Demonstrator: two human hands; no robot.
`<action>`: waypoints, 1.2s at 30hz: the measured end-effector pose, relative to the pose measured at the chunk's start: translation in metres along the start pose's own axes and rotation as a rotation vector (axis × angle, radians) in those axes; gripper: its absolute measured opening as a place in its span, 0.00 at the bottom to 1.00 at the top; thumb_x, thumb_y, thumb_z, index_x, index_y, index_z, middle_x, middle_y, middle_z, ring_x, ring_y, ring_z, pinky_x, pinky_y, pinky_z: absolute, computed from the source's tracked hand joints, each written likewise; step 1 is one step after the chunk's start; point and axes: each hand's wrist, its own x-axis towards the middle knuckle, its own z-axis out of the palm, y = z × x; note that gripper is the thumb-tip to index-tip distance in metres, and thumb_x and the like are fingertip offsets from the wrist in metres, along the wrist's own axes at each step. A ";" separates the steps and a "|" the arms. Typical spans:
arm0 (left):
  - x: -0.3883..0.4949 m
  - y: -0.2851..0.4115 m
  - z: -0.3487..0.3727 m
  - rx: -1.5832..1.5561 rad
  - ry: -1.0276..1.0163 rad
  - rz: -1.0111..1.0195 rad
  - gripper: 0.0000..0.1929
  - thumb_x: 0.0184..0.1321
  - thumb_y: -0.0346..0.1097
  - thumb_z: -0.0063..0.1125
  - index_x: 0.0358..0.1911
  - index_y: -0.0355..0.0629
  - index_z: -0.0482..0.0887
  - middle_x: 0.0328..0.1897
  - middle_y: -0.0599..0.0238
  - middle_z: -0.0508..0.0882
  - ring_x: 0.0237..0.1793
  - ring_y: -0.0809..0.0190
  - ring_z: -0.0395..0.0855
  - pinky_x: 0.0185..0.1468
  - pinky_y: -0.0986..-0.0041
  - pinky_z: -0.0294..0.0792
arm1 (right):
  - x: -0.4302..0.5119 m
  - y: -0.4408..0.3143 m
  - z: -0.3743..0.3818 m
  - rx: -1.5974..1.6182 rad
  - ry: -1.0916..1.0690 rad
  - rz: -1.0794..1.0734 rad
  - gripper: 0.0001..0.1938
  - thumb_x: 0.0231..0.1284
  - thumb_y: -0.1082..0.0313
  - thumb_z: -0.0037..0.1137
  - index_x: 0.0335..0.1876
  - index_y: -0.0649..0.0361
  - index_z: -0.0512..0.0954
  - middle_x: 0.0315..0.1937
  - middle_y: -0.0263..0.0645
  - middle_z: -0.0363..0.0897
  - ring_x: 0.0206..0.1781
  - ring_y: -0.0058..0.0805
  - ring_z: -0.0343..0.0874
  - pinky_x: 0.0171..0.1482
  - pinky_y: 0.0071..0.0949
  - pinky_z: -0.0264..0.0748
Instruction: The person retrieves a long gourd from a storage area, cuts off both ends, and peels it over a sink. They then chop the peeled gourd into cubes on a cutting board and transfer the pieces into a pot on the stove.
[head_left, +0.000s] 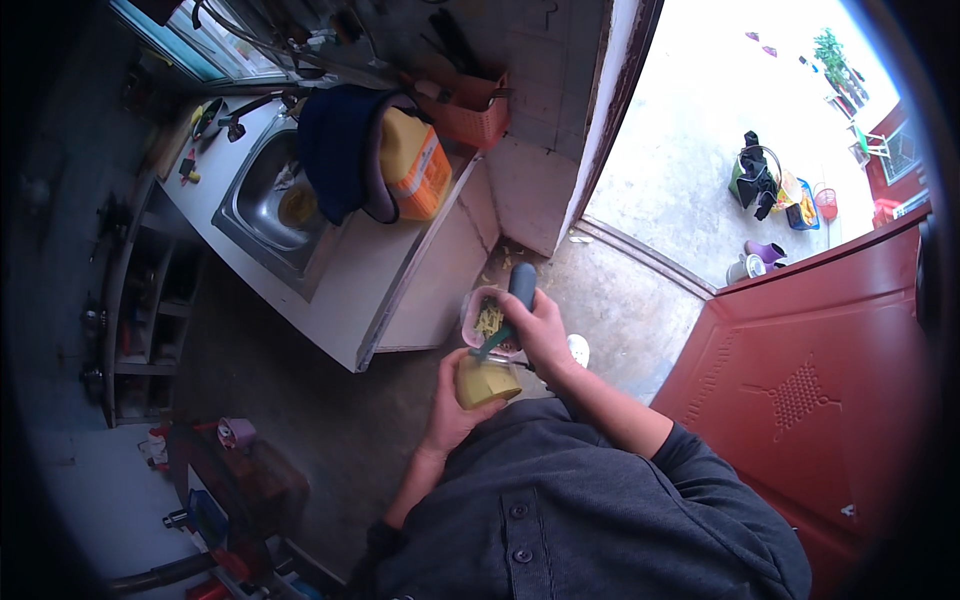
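Note:
My left hand (454, 405) cups a rounded piece of yellow produce (487, 382) with a flat face, just in front of my shirt; its exact kind is unclear. In my right hand (541, 330) is a peeler (523, 283) with a thick dark grey handle and a green head. The peeler's green end reaches down to the top of the produce, where the blade is too small to make out. Beyond my hands stands a pink bin (471, 319) holding yellowish peel strips (489, 319), partly hidden by my right hand.
To the left is a counter (352, 300) with a steel sink (255, 199), a yellow-and-orange jug (420, 169) under dark blue fabric (334, 142), and a pink basket (472, 112). A red door (795, 397) stands at the right beside a bright doorway. Scraps (514, 259) lie on the floor.

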 end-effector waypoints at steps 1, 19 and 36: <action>0.000 0.002 0.001 0.006 -0.010 -0.015 0.38 0.41 0.28 0.72 0.57 0.41 0.60 0.55 0.59 0.70 0.56 0.62 0.69 0.59 0.71 0.64 | 0.002 0.010 0.001 -0.038 0.006 -0.061 0.13 0.58 0.61 0.55 0.32 0.66 0.70 0.23 0.33 0.74 0.24 0.21 0.75 0.26 0.23 0.72; 0.000 0.014 0.009 0.367 0.101 0.038 0.38 0.37 0.35 0.76 0.53 0.41 0.64 0.48 0.55 0.76 0.50 0.57 0.76 0.53 0.68 0.69 | 0.003 0.016 0.008 -0.202 -0.067 -0.227 0.14 0.55 0.62 0.57 0.34 0.67 0.71 0.24 0.35 0.73 0.26 0.20 0.73 0.30 0.22 0.71; 0.012 -0.015 0.003 -1.488 -0.241 -0.114 0.41 0.54 0.64 0.51 0.63 0.39 0.61 0.59 0.50 0.70 0.56 0.48 0.71 0.58 0.50 0.68 | 0.024 -0.031 -0.040 0.330 -0.626 0.328 0.14 0.61 0.59 0.49 0.40 0.65 0.71 0.39 0.47 0.79 0.31 0.28 0.79 0.35 0.25 0.79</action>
